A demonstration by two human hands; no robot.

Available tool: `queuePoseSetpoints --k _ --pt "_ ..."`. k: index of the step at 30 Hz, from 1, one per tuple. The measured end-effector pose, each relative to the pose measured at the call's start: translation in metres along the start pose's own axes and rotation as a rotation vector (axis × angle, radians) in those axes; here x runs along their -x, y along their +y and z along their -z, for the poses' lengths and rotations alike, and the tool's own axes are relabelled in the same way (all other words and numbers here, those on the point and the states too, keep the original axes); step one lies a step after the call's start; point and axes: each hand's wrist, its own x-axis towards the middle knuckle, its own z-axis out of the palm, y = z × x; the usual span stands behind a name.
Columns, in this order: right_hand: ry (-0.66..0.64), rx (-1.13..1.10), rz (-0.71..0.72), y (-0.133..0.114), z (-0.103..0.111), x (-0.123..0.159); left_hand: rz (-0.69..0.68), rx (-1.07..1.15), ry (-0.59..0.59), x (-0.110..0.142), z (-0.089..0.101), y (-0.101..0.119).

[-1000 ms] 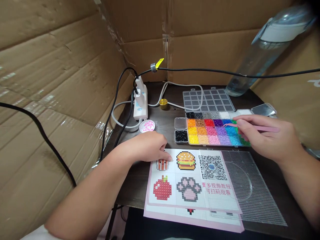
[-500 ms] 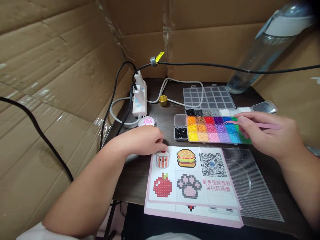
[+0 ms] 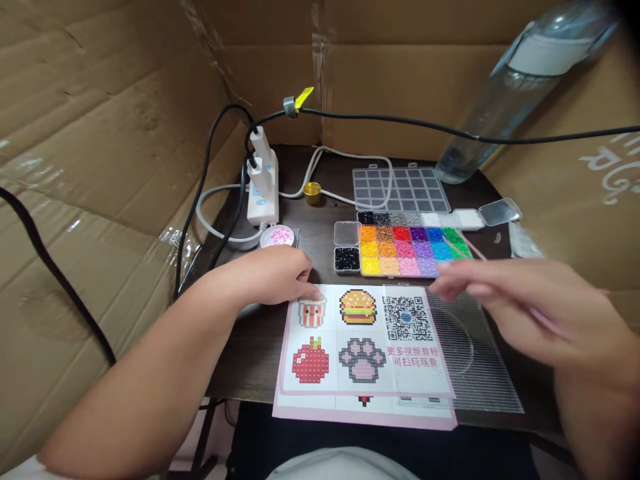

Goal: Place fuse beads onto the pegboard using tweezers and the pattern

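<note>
My left hand (image 3: 273,275) lies curled at the top left corner of a pattern sheet (image 3: 320,390), its fingertips pinching down on the corner by the cupcake picture. Over the clear pegboard (image 3: 487,383) hovers my right hand (image 3: 520,307), blurred by motion. It grips pink tweezers (image 3: 461,247), whose tips point back over the green end of the open bead box (image 3: 407,248). The sheet shows a burger, an apple, a paw and a QR code, and it overlaps the pegboard's left part.
The box's clear lid (image 3: 400,190) lies behind it, and a small case of black beads (image 3: 347,259) sits to its left. Further left are a dish of pink beads (image 3: 277,236), a power strip (image 3: 263,193) and a gold cap (image 3: 313,193). A water bottle (image 3: 505,93) and a black cable (image 3: 400,123) stand at the back. Cardboard walls enclose the table.
My right hand has drawn back with the tweezers from the bead box toward me, over the pegboard. The left hand stays on the sheet's corner. The view has shifted slightly.
</note>
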Motion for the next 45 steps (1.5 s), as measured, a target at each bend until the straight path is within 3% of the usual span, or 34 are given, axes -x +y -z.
queuePoseSetpoints --k 5,9,19,28,39,45 --pt "-0.356 0.246 0.025 -0.036 -0.012 0.033 -0.014 0.003 0.034 -0.001 -0.002 0.003" --pt "-0.425 0.274 -0.056 -0.043 -0.033 0.056 -0.027 -0.018 0.063 0.000 -0.003 0.008" --pt "-0.425 0.288 -0.050 -0.063 -0.068 0.043 -0.051 -0.032 0.074 0.002 -0.001 0.012" --pt "-0.493 0.258 -0.062 -0.076 -0.078 0.025 -0.043 -0.045 0.078 0.001 -0.003 0.012" --pt "-0.471 0.250 -0.071 -0.079 -0.083 0.023 -0.108 -0.052 0.161 -0.006 -0.011 0.017" --pt "-0.469 0.247 -0.062 -0.076 -0.084 0.024 -0.084 -0.058 0.121 -0.002 -0.006 0.011"
